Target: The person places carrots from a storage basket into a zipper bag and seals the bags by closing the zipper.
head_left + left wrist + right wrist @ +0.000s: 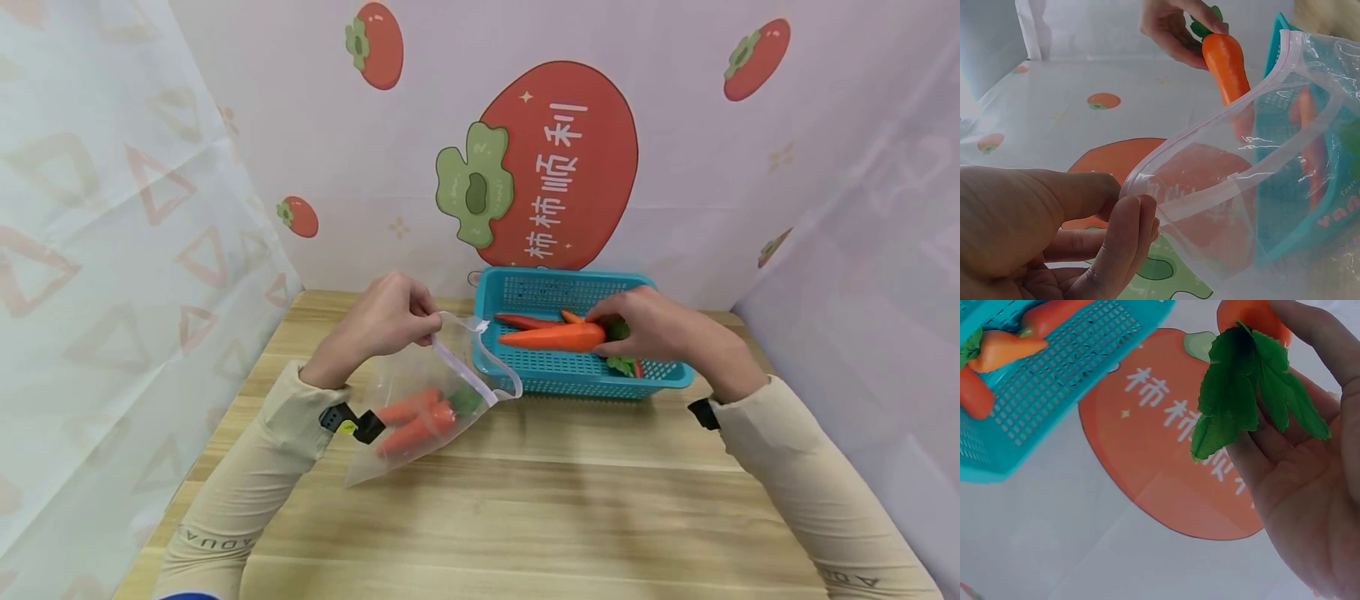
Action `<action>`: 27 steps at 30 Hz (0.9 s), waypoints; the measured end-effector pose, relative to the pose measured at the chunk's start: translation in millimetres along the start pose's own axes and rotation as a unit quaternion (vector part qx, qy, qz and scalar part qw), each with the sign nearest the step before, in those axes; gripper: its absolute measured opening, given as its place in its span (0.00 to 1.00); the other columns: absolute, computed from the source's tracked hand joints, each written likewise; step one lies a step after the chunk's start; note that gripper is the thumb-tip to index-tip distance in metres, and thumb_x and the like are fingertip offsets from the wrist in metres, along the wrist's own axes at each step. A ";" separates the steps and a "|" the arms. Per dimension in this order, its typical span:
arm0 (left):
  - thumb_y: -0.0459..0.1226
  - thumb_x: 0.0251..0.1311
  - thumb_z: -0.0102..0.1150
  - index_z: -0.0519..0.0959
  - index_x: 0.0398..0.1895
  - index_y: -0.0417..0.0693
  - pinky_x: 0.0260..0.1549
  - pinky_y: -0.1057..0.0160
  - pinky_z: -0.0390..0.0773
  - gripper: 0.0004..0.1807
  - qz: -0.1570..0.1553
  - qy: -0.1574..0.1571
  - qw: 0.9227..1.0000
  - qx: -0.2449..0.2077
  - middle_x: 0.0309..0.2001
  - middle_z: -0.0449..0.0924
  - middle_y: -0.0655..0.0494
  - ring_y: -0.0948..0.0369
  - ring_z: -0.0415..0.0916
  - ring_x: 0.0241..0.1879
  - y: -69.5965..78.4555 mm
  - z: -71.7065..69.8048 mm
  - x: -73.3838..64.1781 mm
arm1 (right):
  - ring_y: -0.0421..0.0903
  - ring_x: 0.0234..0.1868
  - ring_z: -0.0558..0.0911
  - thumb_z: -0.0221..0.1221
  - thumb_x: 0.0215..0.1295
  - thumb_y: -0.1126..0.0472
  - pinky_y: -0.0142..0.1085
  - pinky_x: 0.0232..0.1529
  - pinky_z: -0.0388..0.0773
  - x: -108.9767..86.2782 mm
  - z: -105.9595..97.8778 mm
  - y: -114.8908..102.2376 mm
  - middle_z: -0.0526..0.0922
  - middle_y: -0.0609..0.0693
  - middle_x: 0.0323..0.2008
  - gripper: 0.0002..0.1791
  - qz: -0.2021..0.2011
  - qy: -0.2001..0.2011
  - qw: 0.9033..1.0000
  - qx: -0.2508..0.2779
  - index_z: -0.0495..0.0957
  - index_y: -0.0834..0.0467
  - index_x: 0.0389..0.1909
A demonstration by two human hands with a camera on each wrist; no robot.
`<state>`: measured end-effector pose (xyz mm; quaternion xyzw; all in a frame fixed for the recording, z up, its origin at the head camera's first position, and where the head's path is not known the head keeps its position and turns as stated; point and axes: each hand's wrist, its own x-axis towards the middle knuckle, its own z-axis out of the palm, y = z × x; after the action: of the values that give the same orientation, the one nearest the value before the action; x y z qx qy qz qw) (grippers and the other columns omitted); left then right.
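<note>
My left hand (390, 321) pinches the rim of a clear zip bag (401, 379) between thumb and fingertips. The bag's mouth gapes toward the right, and orange carrots (420, 432) with some green leaf lie low inside it. My right hand (654, 327) grips a large orange carrot (555, 337) at its leafy end, its tip pointing left toward the bag. In the right wrist view, green leaves (1232, 394) hang from the carrot's top beside the palm. The carrot is over a turquoise basket (577, 385) in the head view.
Inside the basket are a long red pepper-like piece (519, 321) and a small orange one (1007, 350). The basket stands at the back of a wooden table (480, 517), against a backdrop (675, 225) with printed persimmons. Patterned sheets hang on both sides.
</note>
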<state>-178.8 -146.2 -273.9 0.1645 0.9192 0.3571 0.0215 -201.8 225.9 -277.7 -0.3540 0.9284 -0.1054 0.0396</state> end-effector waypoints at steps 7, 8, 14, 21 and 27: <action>0.31 0.58 0.57 0.89 0.26 0.44 0.27 0.66 0.79 0.10 0.000 0.000 1.000 0.005 0.21 0.87 0.56 0.59 0.88 0.24 0.2 0.6 0.0 | 0.39 0.38 0.81 0.74 0.63 0.58 0.37 0.41 0.82 -0.3 -6.9 -16.3 0.88 0.44 0.41 0.19 -0.011 -0.013 1.000 0.001 0.87 0.55 0.55; 0.32 0.58 0.58 0.89 0.26 0.44 0.27 0.66 0.79 0.10 0.000 0.000 1.000 0.007 0.21 0.87 0.57 0.60 0.87 0.24 0.4 0.7 0.1 | 0.39 0.38 0.80 0.74 0.63 0.58 0.37 0.41 0.82 0.3 -7.3 -18.7 0.88 0.44 0.41 0.20 -0.012 -0.014 1.000 0.001 0.87 0.55 0.55; 0.32 0.58 0.57 0.89 0.26 0.45 0.27 0.65 0.79 0.11 0.003 -0.001 1.000 0.010 0.21 0.87 0.57 0.60 0.87 0.24 1.4 2.0 0.4 | 0.40 0.38 0.82 0.75 0.62 0.58 0.38 0.42 0.83 7.2 -7.8 -32.8 0.89 0.45 0.43 0.20 -0.038 -0.014 0.999 -0.009 0.87 0.56 0.55; 0.31 0.59 0.57 0.89 0.27 0.42 0.28 0.65 0.83 0.11 -0.002 -0.004 1.000 -0.006 0.22 0.88 0.54 0.52 0.90 0.27 2.8 3.8 0.5 | 0.42 0.39 0.82 0.75 0.61 0.58 0.40 0.44 0.84 25.1 -4.4 -48.6 0.88 0.46 0.41 0.18 -0.060 -0.020 0.998 -0.004 0.88 0.56 0.52; 0.31 0.60 0.58 0.89 0.28 0.42 0.28 0.65 0.84 0.10 -0.004 -0.004 1.000 -0.004 0.23 0.88 0.53 0.54 0.89 0.26 3.2 4.9 1.7 | 0.44 0.40 0.83 0.77 0.59 0.58 0.41 0.47 0.87 38.5 3.3 -59.2 0.89 0.48 0.41 0.20 -0.073 -0.015 0.997 -0.004 0.88 0.58 0.52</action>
<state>-178.8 -140.3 -275.3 0.1624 0.9182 0.3603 0.0273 -191.6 156.6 -267.7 -0.4229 0.8996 -0.0994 0.0438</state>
